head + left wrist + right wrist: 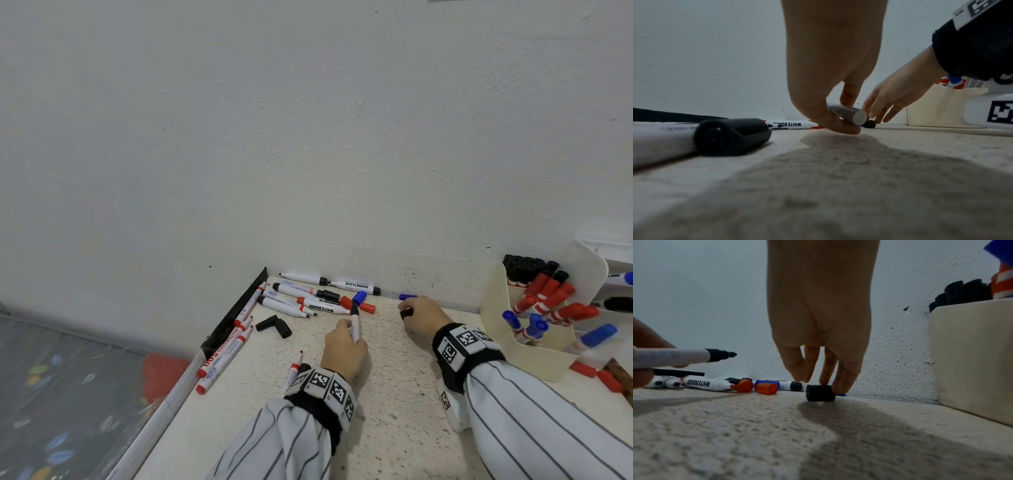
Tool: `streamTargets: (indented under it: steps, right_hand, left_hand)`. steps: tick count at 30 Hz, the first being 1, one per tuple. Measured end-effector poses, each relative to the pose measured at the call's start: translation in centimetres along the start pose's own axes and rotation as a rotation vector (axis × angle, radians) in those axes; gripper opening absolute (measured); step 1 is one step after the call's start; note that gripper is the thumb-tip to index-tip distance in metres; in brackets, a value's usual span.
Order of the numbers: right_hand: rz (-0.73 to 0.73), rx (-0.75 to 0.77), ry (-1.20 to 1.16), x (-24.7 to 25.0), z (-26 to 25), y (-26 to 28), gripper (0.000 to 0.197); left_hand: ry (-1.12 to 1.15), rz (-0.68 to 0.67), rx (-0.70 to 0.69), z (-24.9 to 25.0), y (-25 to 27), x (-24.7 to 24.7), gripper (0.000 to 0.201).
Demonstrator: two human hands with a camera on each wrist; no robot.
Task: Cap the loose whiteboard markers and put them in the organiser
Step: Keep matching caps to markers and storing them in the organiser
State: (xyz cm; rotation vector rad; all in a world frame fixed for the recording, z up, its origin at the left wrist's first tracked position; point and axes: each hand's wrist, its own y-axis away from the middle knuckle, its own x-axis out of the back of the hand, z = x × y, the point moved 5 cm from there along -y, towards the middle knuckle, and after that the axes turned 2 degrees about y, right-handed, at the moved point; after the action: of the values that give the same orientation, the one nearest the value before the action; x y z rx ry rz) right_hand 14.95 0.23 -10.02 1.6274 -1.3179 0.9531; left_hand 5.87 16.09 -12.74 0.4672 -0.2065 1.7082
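Note:
My left hand (pixel 346 342) grips an uncapped black whiteboard marker (pixel 355 322), tip pointing toward the wall; in the left wrist view the fingers (pixel 836 125) pinch its rear end (pixel 851 114). My right hand (pixel 416 313) is down on the table, thumb and fingertips (pixel 844 382) pinching a loose black cap (pixel 820 393) that still rests on the surface. Loose markers (pixel 308 298), some capped and some bare, lie in a pile by the wall. The cream organiser (pixel 503 318) stands at the right and holds black, red and blue markers.
Two black caps (pixel 274 325) lie left of my left hand. Red caps (pixel 368 307) and a blue cap (pixel 359 296) sit by the pile. Several red markers (pixel 226 353) line the table's left edge. The wall (pixel 308 137) closes off the back.

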Motion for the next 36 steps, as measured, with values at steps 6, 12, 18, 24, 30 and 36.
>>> streamTargets:
  steps: [6,12,18,24,30,36]
  right_hand:
    - [-0.002,0.042,-0.016,-0.1,-0.4,0.5,0.036]
    - [0.090,0.127,-0.143,1.2,-2.6,1.5,0.016]
    - [-0.501,0.226,-0.196,-2.2,-8.8,5.0,0.025]
    - [-0.702,0.201,-0.079,-7.1,-12.6,7.2,0.060]
    - [-0.584,0.238,-0.099,-7.8,-14.9,7.5,0.033]
    - [-0.309,0.545,0.083,-6.1,-16.6,8.4,0.026]
  left_hand:
    - [0.021,0.015,-0.003,0.0,0.1,0.2,0.041]
    - [0.044,0.047,-0.045,0.9,0.6,1.9,0.038]
    - [0.048,0.186,-0.081,1.1,0.6,7.9,0.037]
    - [-0.017,0.261,-0.026,-0.6,1.4,13.0,0.038]
    - [-0.019,0.245,0.048,-2.7,2.3,14.0,0.041]
    - [-0.030,0.238,0.070,-4.2,2.3,14.2,0.030]
